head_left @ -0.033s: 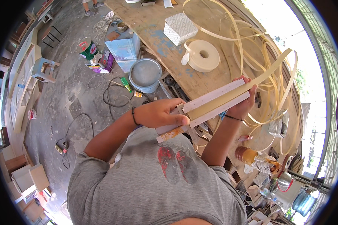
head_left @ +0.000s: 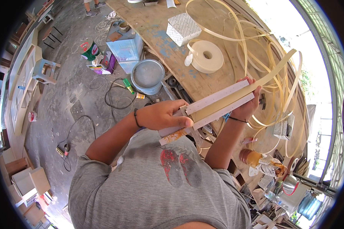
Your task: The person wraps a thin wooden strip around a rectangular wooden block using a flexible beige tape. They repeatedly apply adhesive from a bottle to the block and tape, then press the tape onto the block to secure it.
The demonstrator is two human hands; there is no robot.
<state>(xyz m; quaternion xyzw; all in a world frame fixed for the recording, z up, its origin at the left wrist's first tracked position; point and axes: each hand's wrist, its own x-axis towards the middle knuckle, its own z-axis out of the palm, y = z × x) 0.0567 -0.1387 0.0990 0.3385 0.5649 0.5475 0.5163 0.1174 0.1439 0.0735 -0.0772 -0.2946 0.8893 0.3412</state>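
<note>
A long white wooden holder with two dotted rails is held at a slant in front of my chest. Between the rails lies a cream edging strip, which runs out past the far end and curves up over the bench. My left hand grips the near end, thumb on top by a small crosspiece where the strip enters. Brown glue-like stains mark that near end. My right hand is wrapped around the far end from below, its fingertips showing at the upper rail. Its palm is hidden by the holder.
Loose cream strip loops over the wooden bench. On it are a strip roll, a patterned white block and a brown-stained jar. Left of it stand a lidded bucket and blue tin. Cables cross the floor.
</note>
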